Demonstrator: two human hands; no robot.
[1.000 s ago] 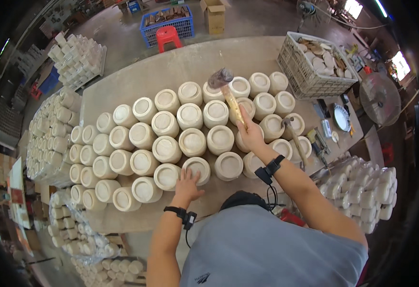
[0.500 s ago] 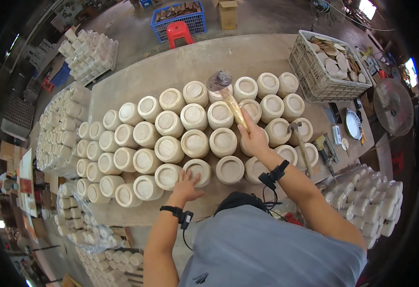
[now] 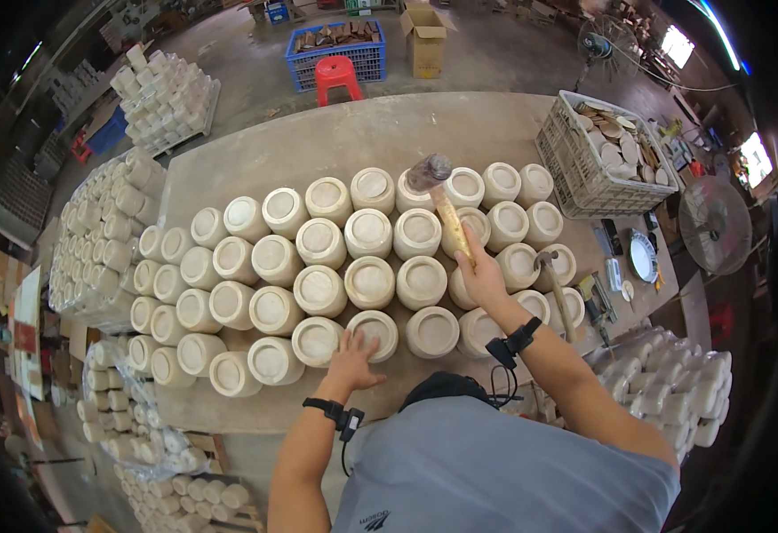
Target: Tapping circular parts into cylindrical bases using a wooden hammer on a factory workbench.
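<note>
Rows of pale, round wooden pots point(image 3: 370, 282) stand on the table, each showing a flat round face set inside a rim. My right hand point(image 3: 485, 277) grips a mallet point(image 3: 447, 213) by its yellowish handle. The mallet's dark, blunt head is raised over the back rows, hiding part of the pots below. My left hand point(image 3: 351, 362) lies with spread fingers against a front-row pot point(image 3: 376, 330), its fingertips on the top, beside another pot point(image 3: 317, 341). A claw hammer point(image 3: 559, 298) leans among the pots to the right of my right hand.
A grey crate point(image 3: 604, 188) of thin wooden discs occupies the table's far right corner. Near it are a white round dish point(image 3: 644, 256) and a nail gun point(image 3: 598, 300). Beyond the table stand a red stool point(image 3: 337, 78) and blue crate point(image 3: 340, 59). Wrapped pot stacks point(image 3: 100, 235) flank the left.
The view has tilted, so the table sits lower in it. The mallet stays raised in my right hand, its head slightly further right. My left hand keeps its place on the front-row pot.
</note>
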